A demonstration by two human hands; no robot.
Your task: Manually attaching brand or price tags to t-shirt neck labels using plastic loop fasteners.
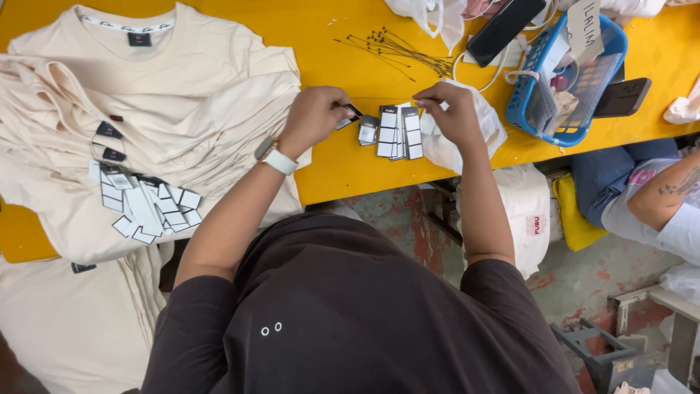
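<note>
A yellow surface [321, 58] carries a heap of cream shirts [146, 131] with loose tags [146, 204] at left, a blue basket [561, 87] and black pins [397, 47] beyond. Left hand [313, 117] pinches one tag [348, 117]; right hand [452, 109] presses fingertips on a tag stack [397, 131] between them.

the tabletop [328, 51] is bright yellow-orange. the stacked t-shirts [168, 95] are pale cream, with a dark neck label. the hang tags [397, 131] under the hands are black and white in blocks, like the tag pile [146, 204] on the shirts. the basket [561, 87] is blue, the phone [503, 29] black, the pins [397, 47] dark.
</note>
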